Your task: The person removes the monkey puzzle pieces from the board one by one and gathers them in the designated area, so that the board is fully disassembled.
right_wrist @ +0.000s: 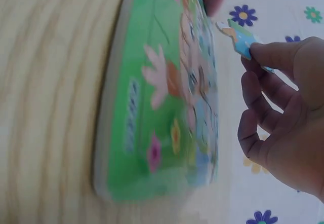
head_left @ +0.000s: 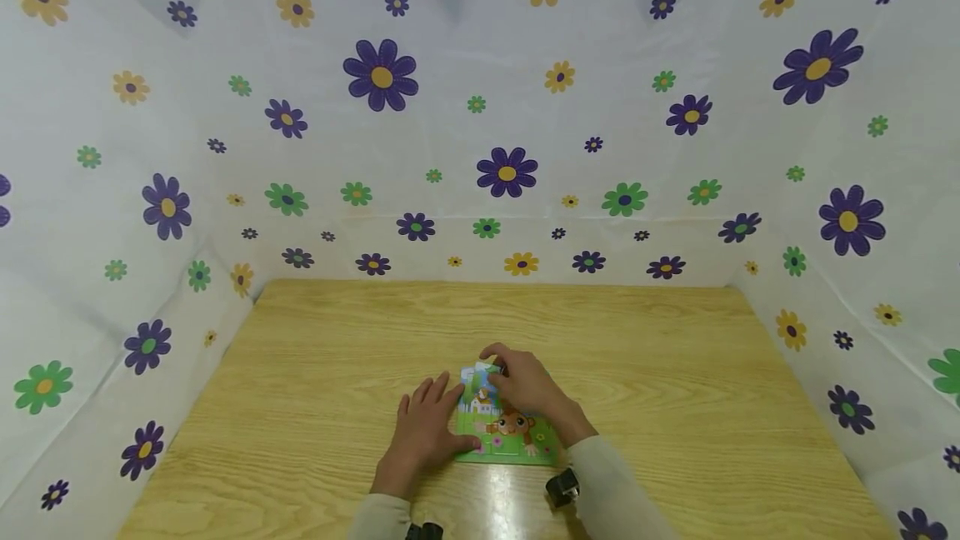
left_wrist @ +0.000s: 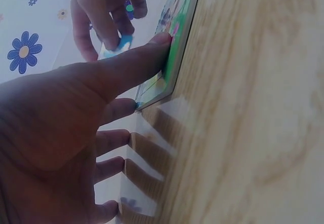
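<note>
A jigsaw puzzle [head_left: 506, 450] with a cartoon monkey, a white house and flowers lies flat on the wooden table. My left hand [head_left: 423, 433] is at its left side, thumb resting on the lower left corner and the other fingers spread straight beside the edge. Over the upper part of the picture, my right hand [head_left: 531, 383] pinches a puzzle piece [right_wrist: 243, 42] between thumb and fingers. Blue, green and a bit of orange show on that piece, which is tilted and apart from the board in the right wrist view. The right hand covers the puzzle's upper right.
The light wood table [head_left: 315, 357] extends around the puzzle on all sides. White cloth [head_left: 480, 132] printed with purple, green and yellow flowers walls in the back and both sides. A dark wrist camera [head_left: 562, 487] sits by the right sleeve.
</note>
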`<state>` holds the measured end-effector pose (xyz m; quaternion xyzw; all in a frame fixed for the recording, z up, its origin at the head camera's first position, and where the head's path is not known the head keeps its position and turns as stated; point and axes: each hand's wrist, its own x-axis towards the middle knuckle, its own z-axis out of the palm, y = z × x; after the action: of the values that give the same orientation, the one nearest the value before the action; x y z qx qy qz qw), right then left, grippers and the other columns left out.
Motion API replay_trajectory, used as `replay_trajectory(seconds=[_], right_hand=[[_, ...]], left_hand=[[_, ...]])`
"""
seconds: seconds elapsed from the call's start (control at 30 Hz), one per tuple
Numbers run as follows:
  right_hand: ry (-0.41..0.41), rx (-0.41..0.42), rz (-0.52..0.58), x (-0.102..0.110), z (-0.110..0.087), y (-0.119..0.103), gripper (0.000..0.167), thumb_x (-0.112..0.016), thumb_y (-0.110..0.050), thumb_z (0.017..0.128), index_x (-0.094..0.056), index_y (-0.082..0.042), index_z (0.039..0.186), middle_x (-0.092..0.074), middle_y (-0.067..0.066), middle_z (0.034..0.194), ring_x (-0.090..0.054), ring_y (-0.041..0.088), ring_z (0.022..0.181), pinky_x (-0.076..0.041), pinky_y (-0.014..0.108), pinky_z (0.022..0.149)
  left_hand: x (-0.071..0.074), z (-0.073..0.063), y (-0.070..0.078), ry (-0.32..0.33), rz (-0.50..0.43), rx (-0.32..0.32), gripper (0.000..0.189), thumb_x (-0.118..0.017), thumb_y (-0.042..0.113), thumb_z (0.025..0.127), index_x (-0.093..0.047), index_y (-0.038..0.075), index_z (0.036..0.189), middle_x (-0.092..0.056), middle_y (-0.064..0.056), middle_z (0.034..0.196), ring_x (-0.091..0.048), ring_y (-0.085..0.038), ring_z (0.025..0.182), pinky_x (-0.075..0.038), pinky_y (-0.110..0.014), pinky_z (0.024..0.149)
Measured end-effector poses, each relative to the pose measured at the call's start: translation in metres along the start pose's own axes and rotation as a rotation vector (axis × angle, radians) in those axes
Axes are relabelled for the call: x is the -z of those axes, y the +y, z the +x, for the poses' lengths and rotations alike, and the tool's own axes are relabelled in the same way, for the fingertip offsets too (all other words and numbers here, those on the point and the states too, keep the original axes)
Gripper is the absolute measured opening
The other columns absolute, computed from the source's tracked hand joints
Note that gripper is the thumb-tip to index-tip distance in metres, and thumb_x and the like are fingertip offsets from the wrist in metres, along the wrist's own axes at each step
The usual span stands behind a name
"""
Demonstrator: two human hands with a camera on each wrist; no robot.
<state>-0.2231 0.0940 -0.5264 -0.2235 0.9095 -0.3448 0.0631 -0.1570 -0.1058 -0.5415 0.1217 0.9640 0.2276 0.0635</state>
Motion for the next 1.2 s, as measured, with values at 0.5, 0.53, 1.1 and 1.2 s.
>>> replay_trajectory(seconds=[0.5, 0.53, 1.1, 1.2], right_hand=[[0.115, -0.110, 0.042, 0.026, -0.025, 0.036, 0.024, -0.060, -0.012, 0.095, -0.066, -0.015, 0.118, -0.052, -0.003, 0.068, -0.039, 0.009, 0.055, -0.034, 0.023, 0.053], [0.125, -0.133, 0.039, 0.028, -0.027, 0.039, 0.023, -0.061, -0.013, 0.095, -0.066, -0.015, 0.117, -0.052, -0.003, 0.068, -0.039, 0.009, 0.055, -0.034, 0.023, 0.053], [0.153, -0.257, -0.018, 0.055, -0.048, 0.079, 0.018, -0.062, -0.012, 0.094, -0.066, -0.015, 0.111, -0.055, -0.001, 0.071, -0.043, 0.013, 0.061, -0.035, 0.027, 0.058], [0.141, -0.267, -0.058, 0.057, -0.050, 0.081, 0.020, -0.062, -0.012, 0.094, -0.066, -0.014, 0.113, -0.058, 0.001, 0.077, -0.046, 0.014, 0.064, -0.038, 0.028, 0.059]], left_hand=[[-0.001, -0.002, -0.002, -0.015, -0.008, 0.026, 0.093, -0.077, 0.060, 0.070, -0.045, 0.016, 0.146, -0.031, -0.013, 0.157, -0.025, -0.040, 0.145, -0.018, -0.068, 0.112], [-0.001, -0.002, -0.002, -0.016, -0.011, 0.023, 0.093, -0.077, 0.060, 0.070, -0.044, 0.016, 0.146, -0.031, -0.013, 0.157, -0.025, -0.040, 0.145, -0.018, -0.068, 0.112], [0.000, -0.001, 0.002, -0.020, -0.023, 0.010, 0.092, -0.077, 0.058, 0.072, -0.044, 0.015, 0.147, -0.030, -0.014, 0.157, -0.025, -0.041, 0.145, -0.018, -0.069, 0.111], [0.000, -0.001, 0.002, -0.022, -0.027, 0.009, 0.092, -0.077, 0.058, 0.072, -0.044, 0.015, 0.147, -0.030, -0.014, 0.158, -0.025, -0.041, 0.145, -0.017, -0.069, 0.111]])
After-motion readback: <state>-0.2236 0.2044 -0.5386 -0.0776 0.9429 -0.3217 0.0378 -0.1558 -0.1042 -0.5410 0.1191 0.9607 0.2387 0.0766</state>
